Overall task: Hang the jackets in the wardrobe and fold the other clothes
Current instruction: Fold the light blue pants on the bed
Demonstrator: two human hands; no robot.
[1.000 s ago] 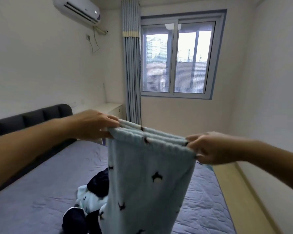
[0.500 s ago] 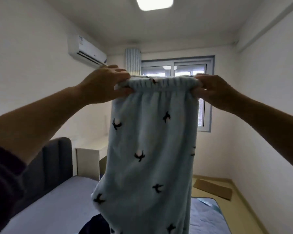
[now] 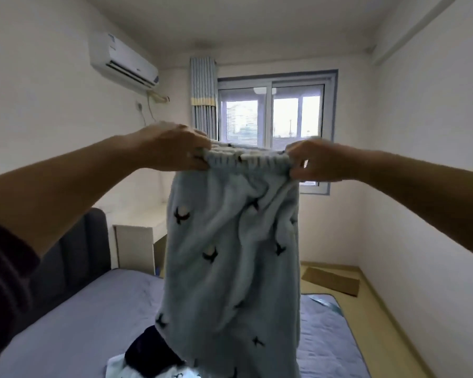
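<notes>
Fold step, trousers held up for straightening. The left hand (image 3: 175, 150) has its fingers curled over the left end of the waistband (image 3: 247, 159) and pinches it. The right hand (image 3: 316, 160) pinches the right end, thumb below and fingers bent on top. The trousers (image 3: 230, 257) hang in the air from both hands, over the bed (image 3: 74, 323) and in front of the window (image 3: 273, 115). Their lower end runs out of view at the bottom edge.

To do it well, probably: keep the waistband level and stretched, and let the legs drop straight so the twist in the middle falls out. Match one leg on the other, then lay them flat on bare bed beside the pile (image 3: 150, 356), not on it. Smooth by palm before each fold.

Materials: the trousers are pale blue plush fleece with a small black bird-like print. They look thick and limp, with deep soft creases, so they likely won't hold a sharp fold. The waistband is gathered, ribbed elastic and looks bunched. The bed cover is grey-lilac, quilted and flat. The pile holds a dark smooth garment plus more of the same blue print.
</notes>
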